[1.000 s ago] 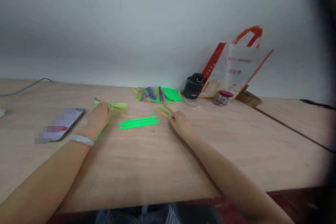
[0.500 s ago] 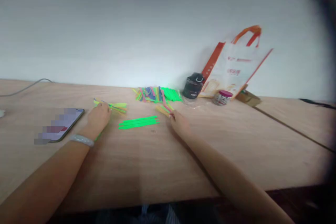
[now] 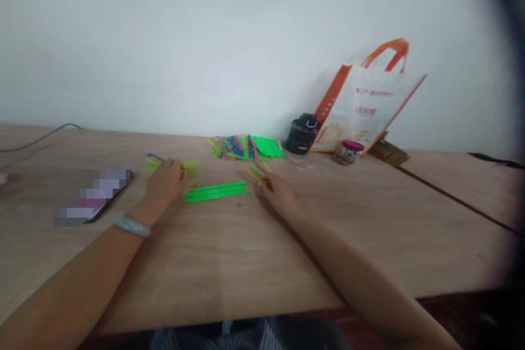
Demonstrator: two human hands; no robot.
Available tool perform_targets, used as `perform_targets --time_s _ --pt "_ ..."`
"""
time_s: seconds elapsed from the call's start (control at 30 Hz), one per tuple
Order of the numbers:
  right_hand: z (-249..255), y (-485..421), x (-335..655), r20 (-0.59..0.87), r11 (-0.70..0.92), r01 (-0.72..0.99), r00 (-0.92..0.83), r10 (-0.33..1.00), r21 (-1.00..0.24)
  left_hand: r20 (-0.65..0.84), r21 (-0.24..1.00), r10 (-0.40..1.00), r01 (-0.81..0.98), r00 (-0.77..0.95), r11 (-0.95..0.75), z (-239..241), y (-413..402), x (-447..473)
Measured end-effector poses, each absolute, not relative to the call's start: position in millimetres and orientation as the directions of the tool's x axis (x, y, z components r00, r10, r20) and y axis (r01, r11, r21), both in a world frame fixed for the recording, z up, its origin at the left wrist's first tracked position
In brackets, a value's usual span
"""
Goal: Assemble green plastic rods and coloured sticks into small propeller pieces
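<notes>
On the pale, wood-grained table [image 3: 221, 268] against a plain white wall [image 3: 164, 38], straight bright-green strips [image 3: 217, 192] lie parallel between your left hand [image 3: 164, 183] and right hand [image 3: 282, 194]. Your right hand pinches a fan of thin multicoloured strips [image 3: 258, 171]; your left hand partly covers yellow, green and blue strips [image 3: 154, 164], its grip unclear.

Single head-worn view, forward and down across the table [image 3: 229, 262]

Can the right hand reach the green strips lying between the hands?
Probably yes: nothing visible separates the right hand from the green strips, though it seems to hold multicolored strips.
</notes>
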State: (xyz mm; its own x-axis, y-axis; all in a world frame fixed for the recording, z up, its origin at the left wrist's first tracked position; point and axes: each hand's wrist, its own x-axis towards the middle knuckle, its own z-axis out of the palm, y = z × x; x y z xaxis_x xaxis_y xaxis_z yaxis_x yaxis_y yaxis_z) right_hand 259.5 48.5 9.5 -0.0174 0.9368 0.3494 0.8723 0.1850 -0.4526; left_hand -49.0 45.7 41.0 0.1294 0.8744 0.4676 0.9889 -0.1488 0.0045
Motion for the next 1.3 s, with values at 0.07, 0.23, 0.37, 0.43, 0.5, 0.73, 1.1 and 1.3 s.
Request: perform_targets --time_s 0.07,0.23,0.37,0.43,0.5,0.73,1.1,1.3 --pt "8.4 49.0 259.7 0.373 0.216 0.862 -0.034 0.927 -0.458 0.492 -0.032 0.812 0.939 0.312 -0.342 36.9 38.7 -32.7" --pt "6.8 50.0 259.4 0.39 0.218 0.863 -0.027 0.92 -0.455 0.403 -0.099 0.635 0.721 0.659 -0.686 7.8 20.0 10.5" --pt "5.2 51.6 259.6 0.392 0.207 0.87 -0.017 0.92 -0.448 0.343 -0.089 0.603 0.664 0.721 -0.743 -4.3 11.7 22.4" --pt "4.5 52.0 259.3 0.398 0.214 0.868 -0.021 0.917 -0.449 0.334 -0.064 0.597 0.649 0.73 -0.758 -1.1 9.7 23.2" --pt "4.1 52.0 258.4 0.405 0.225 0.86 -0.024 0.914 -0.457 0.333 -0.043 0.599 0.646 0.728 -0.762 3.0 9.2 24.4" --pt "2.2 52.6 255.2 0.429 0.27 0.842 -0.051 0.902 -0.467 0.362 -0.046 0.631 0.689 0.686 -0.723 -0.8 12.2 33.8" --pt "1.6 51.3 242.0 0.392 0.299 0.725 -0.043 0.919 -0.62 0.318 0.032 0.707 0.738 0.632 -0.674 5.0 15.9 42.8" --pt "6.1 44.2 228.7 0.364 0.341 0.641 -0.101 0.926 -0.688 0.332 0.004 0.688 0.729 0.645 -0.685 -1.7 25.8 43.5"
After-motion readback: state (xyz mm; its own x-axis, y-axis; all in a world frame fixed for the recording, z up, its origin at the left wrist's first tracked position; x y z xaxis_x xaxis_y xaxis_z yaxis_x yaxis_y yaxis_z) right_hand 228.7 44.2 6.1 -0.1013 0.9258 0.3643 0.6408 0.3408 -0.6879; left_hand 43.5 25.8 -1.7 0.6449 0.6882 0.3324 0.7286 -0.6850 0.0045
